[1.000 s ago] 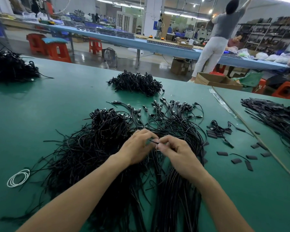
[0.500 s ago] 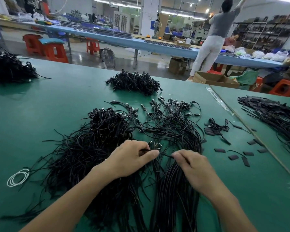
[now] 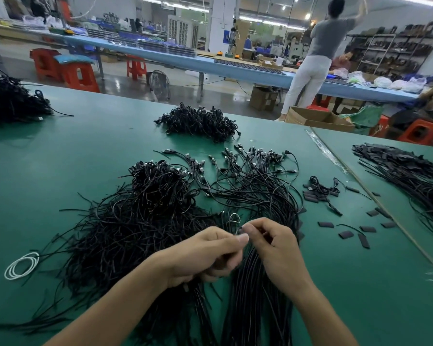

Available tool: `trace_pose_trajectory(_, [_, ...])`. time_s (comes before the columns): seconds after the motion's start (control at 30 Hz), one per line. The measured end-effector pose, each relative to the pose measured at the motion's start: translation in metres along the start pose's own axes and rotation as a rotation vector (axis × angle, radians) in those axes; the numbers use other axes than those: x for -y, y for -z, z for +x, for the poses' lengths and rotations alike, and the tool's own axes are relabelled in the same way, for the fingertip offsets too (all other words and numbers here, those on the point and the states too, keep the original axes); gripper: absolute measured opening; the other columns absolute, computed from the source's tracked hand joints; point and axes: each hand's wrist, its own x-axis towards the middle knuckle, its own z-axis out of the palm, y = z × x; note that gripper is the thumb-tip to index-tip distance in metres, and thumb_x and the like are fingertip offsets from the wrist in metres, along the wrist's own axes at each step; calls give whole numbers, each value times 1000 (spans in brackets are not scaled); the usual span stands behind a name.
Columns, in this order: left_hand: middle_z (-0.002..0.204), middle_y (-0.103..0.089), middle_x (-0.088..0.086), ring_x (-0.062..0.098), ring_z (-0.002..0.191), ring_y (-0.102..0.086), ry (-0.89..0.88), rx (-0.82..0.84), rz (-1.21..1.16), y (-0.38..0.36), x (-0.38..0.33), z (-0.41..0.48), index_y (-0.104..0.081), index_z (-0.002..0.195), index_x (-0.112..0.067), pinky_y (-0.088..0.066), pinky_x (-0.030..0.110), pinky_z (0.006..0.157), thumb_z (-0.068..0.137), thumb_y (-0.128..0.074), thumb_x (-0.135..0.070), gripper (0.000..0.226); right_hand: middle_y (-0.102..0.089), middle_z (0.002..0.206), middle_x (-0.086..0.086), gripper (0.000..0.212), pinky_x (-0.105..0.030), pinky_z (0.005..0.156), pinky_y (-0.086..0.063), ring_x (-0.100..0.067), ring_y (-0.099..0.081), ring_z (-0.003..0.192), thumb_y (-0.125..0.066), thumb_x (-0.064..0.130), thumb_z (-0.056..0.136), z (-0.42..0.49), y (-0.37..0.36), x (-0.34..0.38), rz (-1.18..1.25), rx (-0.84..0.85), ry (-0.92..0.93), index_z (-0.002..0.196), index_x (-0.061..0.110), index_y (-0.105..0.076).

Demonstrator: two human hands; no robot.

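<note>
Head view, both hands over the green table (image 3: 85,151), near centre; left hand (image 3: 205,255) curled, thumb and forefinger pressed together at the tip; right hand (image 3: 276,248) curled likewise, its fingertips (image 3: 248,228) touching those of the left. Between the two pinches I see a short dark cable end (image 3: 240,230); both hands grasp it; whether it carries a sleeve is too small for me to tell. The cable end sits just above the straight bundle (image 3: 251,275) of black cables, which runs from under the hands toward the near edge. A small pale loop (image 3: 235,218) shows just beyond the fingertips.

Surroundings; tangled pile (image 3: 140,221) to the left, touching the bundle; fanned connector ends (image 3: 255,166) beyond the hands; a denser far pile (image 3: 200,121) well apart, farther back; scattered black sleeve pieces (image 3: 345,234) to the right; white wire coil (image 3: 21,265) near the left edge; another cable heap (image 3: 410,176) on the adjoining table at right; a person (image 3: 318,58) stands in the far background.
</note>
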Motion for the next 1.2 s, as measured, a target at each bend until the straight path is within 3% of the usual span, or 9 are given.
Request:
trace_pose_trajectory(0.07, [49,-28,-10,7,41,-21,-59,-64,-252,0,-6,2,-57,63,-19,-23,17,38,96,-53,-54,48,-61,65,0,23,-41,59,-43,-12,-49,59,-56,40,96,-3,-5,1,15,81,-15,78,33,-69])
trace_pose_trajectory(0.23, [57,-44,-4,6,45,-40,-261,-391,-725,6,-8,17,-78,84,-10,-37,18,40,94,-49,-41,43,-45,55,10,28,-27,46,-28,-7,-32,49,-53,30,103,-16,-18,4,-110,356,-50,76,33,-62])
trace_pose_trajectory(0.3, [67,-59,2,11,58,-57,-312,-520,-560,6,0,22,-79,90,-10,-50,22,53,95,-47,-40,44,-47,56,12,29,-23,45,-26,-6,-31,48,-51,28,103,-23,-20,9,-110,399,-66,75,32,-59])
trace_pose_trajectory(0.4, [80,-72,3,16,75,-69,-336,-656,2,4,13,21,-74,96,-10,-56,24,69,103,-40,-32,41,-56,67,19,31,-18,52,-36,-4,-45,54,-54,28,101,-25,-15,17,-178,341,-1,71,36,-59])
trace_pose_trajectory(0.53, [57,-56,-7,9,52,-49,-217,-467,412,-6,18,14,-60,65,-24,-41,23,52,99,-41,-44,45,-62,78,9,17,-16,67,-44,-7,-59,76,-65,28,94,-18,0,19,-188,132,86,78,29,-69])
trace_pose_trajectory(0.73, [42,-30,-8,8,36,-26,-7,-221,-6,-13,3,1,-52,53,-18,-25,17,40,99,-27,-64,70,-69,73,10,10,-19,62,-48,-5,-60,64,-71,43,83,-9,10,16,6,-11,80,82,34,-72])
trace_pose_trajectory(0.93, [49,-32,-8,3,38,-28,-90,-16,-495,-7,-14,0,-57,63,-15,-25,16,38,95,-48,-41,42,-61,65,1,21,-38,55,-41,-10,-45,57,-54,44,96,-8,-1,14,50,76,6,84,39,-71])
trace_pose_trajectory(1.07, [59,-46,-4,5,47,-42,-220,-200,-645,-8,-14,7,-77,91,-8,-37,16,44,100,-48,-38,42,-55,61,6,30,-26,50,-35,-3,-38,50,-51,25,102,-15,-10,13,-134,274,-8,78,38,-64])
trace_pose_trajectory(1.2, [78,-70,7,18,70,-68,-294,-555,-400,-9,2,18,-73,106,-2,-55,21,63,100,-45,-32,42,-55,66,6,25,-30,53,-38,-8,-43,52,-50,36,101,-22,-15,12,-311,356,-13,81,23,-57])
